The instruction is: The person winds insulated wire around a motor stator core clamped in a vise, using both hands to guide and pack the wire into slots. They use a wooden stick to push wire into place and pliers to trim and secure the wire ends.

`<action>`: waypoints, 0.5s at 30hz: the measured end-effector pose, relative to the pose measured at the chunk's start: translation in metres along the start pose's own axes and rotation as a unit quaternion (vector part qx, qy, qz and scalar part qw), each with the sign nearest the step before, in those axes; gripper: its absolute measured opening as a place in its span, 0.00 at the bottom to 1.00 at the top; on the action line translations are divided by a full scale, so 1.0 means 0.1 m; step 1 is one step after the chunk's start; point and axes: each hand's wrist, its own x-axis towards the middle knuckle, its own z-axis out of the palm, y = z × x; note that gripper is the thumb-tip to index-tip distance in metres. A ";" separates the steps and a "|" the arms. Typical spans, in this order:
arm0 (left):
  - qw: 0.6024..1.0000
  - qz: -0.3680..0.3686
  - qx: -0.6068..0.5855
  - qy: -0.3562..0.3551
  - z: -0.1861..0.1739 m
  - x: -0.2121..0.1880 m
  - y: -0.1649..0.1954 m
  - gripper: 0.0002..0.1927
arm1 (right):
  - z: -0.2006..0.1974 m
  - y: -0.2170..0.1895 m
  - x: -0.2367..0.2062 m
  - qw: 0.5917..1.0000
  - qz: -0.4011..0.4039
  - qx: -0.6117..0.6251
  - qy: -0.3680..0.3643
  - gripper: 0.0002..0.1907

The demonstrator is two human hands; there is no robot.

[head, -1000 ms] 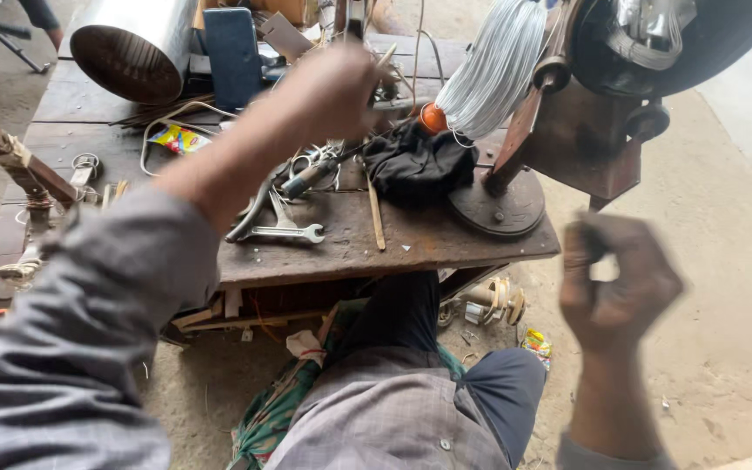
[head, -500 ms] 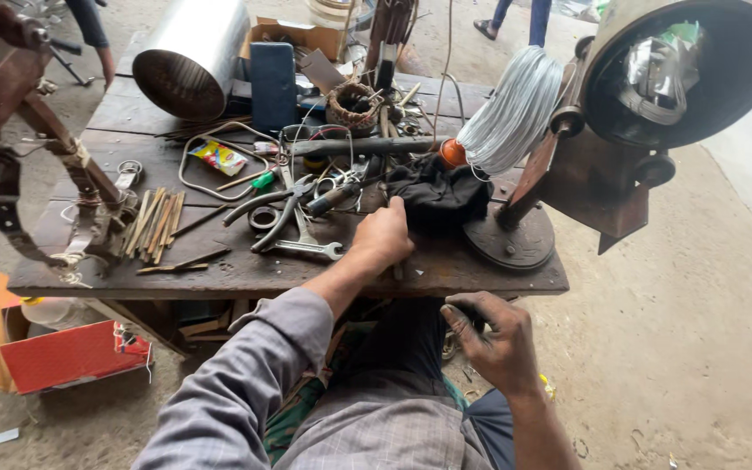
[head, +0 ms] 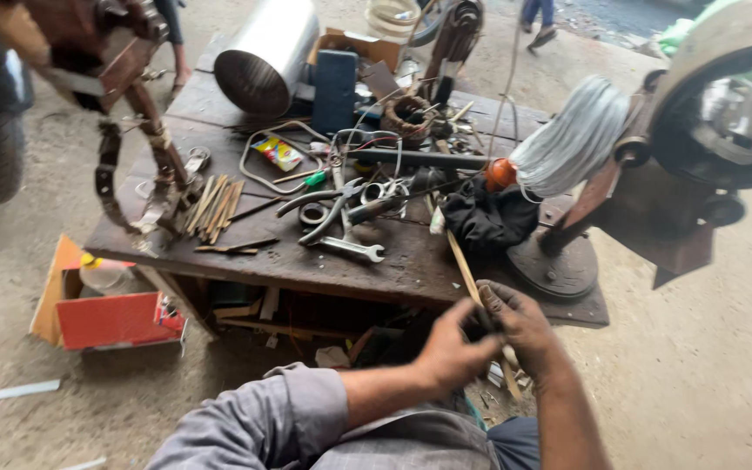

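Both hands closed together on a thin wooden stick [head: 463,265], left hand [head: 453,352], right hand [head: 526,329], at workbench [head: 306,261] edge

Dark wooden workbench [head: 306,261] on bare ground, crowded with tools. Far end: a shiny metal cylinder [head: 267,54] lying on its side, open mouth toward the viewer, beside an upright blue case [head: 335,90] and a cardboard box [head: 354,43]. Centre: pliers [head: 328,204], a spanner [head: 352,250], a green-handled screwdriver [head: 302,180] and a bundle of thin sticks [head: 215,202]. Right: a black cloth [head: 489,218] just beside a round iron base [head: 554,265], above which sits a spool of pale wire [head: 567,144] (its far end blurred). On the ground, left: an open red box [head: 110,318].
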 end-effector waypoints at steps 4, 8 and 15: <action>0.982 0.001 0.086 -0.168 0.00 -0.30 0.04 0.19 | -0.21 0.19 0.20 0.993 0.048 -0.108 0.000 0.24; 0.943 0.165 0.186 -0.219 -0.27 -0.09 0.08 0.16 | -0.35 0.44 -0.04 0.957 -0.043 -0.277 0.069 0.21; 0.912 0.346 0.221 -0.013 -0.65 0.65 0.88 0.13 | -0.49 0.45 -0.17 0.945 -0.174 -0.191 0.202 0.08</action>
